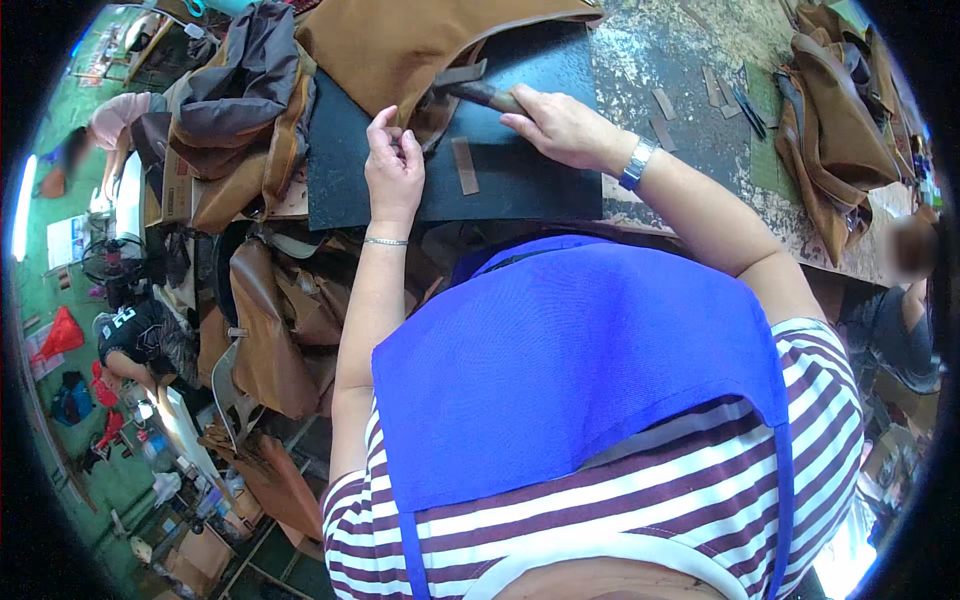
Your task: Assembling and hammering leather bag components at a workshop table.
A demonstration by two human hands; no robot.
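My right hand (565, 128) is wrapped round the dark handle of a hammer (462, 76). The hammer's metal head is over the lower edge of a large brown leather piece (400, 50), perhaps part of a bag. My left hand (395, 172) has its curled fingers at that same edge, pinching it just left of the hammer; the fingertips are partly hidden. Under the leather is a black mat (540, 160) on the workbench. A small tan strip (465, 166) lies on the mat between my hands.
On the right of the worn bench (690, 40) are more small strips (664, 103), a dark slim tool (750, 114) and brown leather bags (830, 110). A grey-lined brown bag (240, 110) is heaped at left, with more leather pieces (275, 330) below. Other people work at both sides.
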